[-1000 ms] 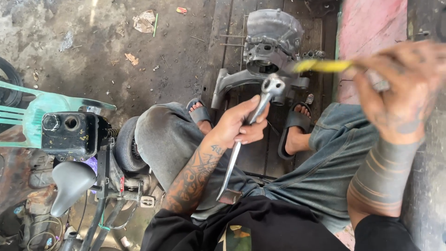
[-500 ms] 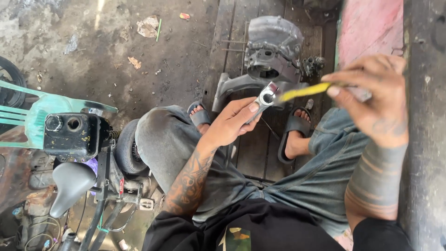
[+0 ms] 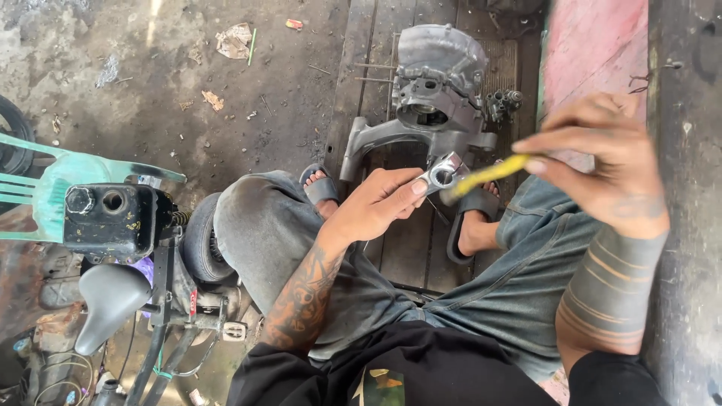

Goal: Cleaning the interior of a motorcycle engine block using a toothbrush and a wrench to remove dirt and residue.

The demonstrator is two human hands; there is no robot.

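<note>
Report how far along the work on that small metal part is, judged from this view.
Done: the engine casing sits stripped on the wooden boards. In hand: the left hand holds a small metal part, and the right hand pokes a yellow tool at it. Left: the part is not yet back on the casing.

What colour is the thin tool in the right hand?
Yellow, held by the right hand; head view shows it.
</note>
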